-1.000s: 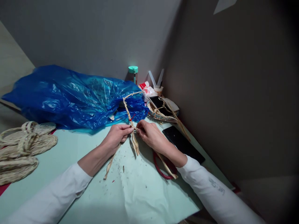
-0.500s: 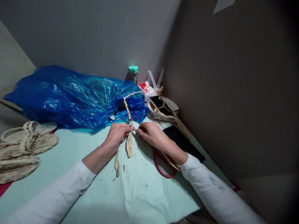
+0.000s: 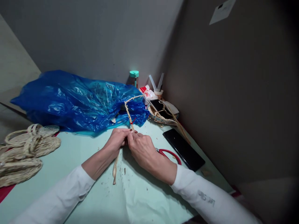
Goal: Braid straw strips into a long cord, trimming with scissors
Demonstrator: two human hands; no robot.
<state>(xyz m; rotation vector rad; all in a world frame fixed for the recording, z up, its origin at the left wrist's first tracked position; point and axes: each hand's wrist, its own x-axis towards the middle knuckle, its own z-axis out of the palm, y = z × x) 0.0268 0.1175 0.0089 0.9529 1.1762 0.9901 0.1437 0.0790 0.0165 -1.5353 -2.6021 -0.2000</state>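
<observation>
A thin braid of pale dried plant fibre (image 3: 128,114) runs from the basket side down to my fingers, with a bit of red string (image 3: 133,121) tied round it. My left hand (image 3: 118,138) pinches the lower end of the braid. Pressed against it, my right hand (image 3: 142,147) has thumb and fingers closed at the same spot; the strands there are mostly hidden. One loose flat strand (image 3: 115,169) hangs below my left hand over the table. Red-handled scissors (image 3: 171,153) lie partly behind my right wrist.
A large blue plastic bag (image 3: 77,99) lies across the back. Woven fibre sandals (image 3: 44,143) rest at the left. To the right are a black phone (image 3: 184,149) and a basket (image 3: 163,119) holding another phone. A green-lidded jar (image 3: 134,74) stands by the wall.
My right hand has moved left and down against my left hand, covering the strand ends. The scissors and black phone show more. The view has tilted slightly.
</observation>
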